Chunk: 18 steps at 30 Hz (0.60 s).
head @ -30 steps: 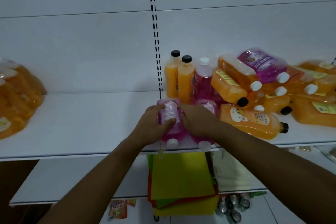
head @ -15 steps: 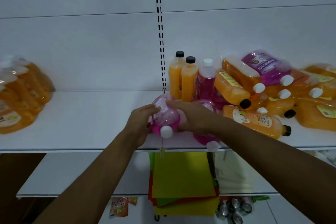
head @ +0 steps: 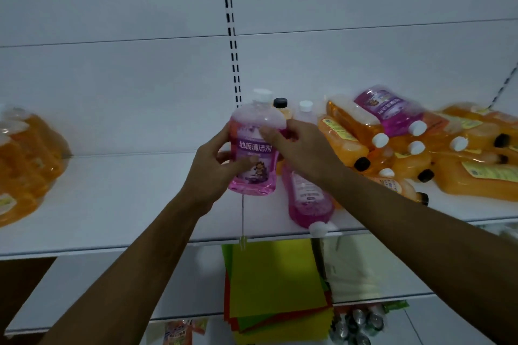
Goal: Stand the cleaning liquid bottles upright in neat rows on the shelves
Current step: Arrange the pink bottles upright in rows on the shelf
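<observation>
While tipping upright, pink floor-cleaner bottle (head: 253, 148) gripped by left hand (head: 213, 168), steadied by right hand's (head: 302, 148) fingers for placing on shelf (head: 112, 204).

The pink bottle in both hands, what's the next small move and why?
Probably set the pink bottle down beside the upright bottles at the back: the left hand and right hand already hold it upright over the shelf.
</observation>
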Available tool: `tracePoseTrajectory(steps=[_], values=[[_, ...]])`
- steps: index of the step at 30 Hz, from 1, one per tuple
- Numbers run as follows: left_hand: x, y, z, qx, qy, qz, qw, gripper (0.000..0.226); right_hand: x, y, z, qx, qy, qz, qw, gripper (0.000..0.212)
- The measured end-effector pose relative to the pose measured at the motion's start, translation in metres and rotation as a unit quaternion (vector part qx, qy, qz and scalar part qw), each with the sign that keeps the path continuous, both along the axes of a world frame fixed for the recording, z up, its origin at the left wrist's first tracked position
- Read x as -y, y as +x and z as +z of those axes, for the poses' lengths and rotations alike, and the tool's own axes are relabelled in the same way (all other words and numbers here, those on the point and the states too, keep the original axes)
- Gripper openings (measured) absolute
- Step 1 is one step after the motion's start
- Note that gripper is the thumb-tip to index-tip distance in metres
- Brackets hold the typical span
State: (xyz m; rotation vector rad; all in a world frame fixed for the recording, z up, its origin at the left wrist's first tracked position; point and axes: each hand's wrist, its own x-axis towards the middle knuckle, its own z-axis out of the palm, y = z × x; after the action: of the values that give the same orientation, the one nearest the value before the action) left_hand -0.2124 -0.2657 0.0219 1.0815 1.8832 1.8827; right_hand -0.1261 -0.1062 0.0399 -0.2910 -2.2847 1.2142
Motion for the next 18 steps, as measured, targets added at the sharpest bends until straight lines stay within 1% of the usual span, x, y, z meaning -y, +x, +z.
tracePoseTrajectory(steps=[2, 4, 9, 11, 14, 18], values=[[-0.016, 0.006, 0.003, -0.020, 0.001, -0.018, 1.000, 0.063, -0.012, 0.014, 0.007, -0.002, -0.015, -0.015, 1.000, 0.056], [-0.037, 0.017, 0.007, -0.011, 0.012, -0.050, 0.999, 0.064, -0.027, 0.032, 0.012, -0.002, -0.039, -0.041, 0.998, 0.050], [-0.106, 0.063, 0.011, 0.003, 0.023, -0.113, 0.993, 0.066, -0.082, 0.093, 0.012, -0.013, -0.030, -0.136, 0.990, 0.057], [-0.138, 0.087, 0.008, -0.001, 0.018, -0.132, 0.991, 0.066, -0.107, 0.125, 0.009, -0.025, -0.030, -0.163, 0.986, 0.053], [-0.190, 0.130, 0.001, 0.003, 0.011, -0.157, 0.988, 0.060, -0.149, 0.179, 0.002, -0.039, -0.051, -0.171, 0.983, 0.047], [-0.266, 0.200, -0.002, 0.008, 0.003, -0.208, 0.978, 0.053, -0.212, 0.259, -0.006, -0.019, -0.054, -0.216, 0.975, 0.050]])
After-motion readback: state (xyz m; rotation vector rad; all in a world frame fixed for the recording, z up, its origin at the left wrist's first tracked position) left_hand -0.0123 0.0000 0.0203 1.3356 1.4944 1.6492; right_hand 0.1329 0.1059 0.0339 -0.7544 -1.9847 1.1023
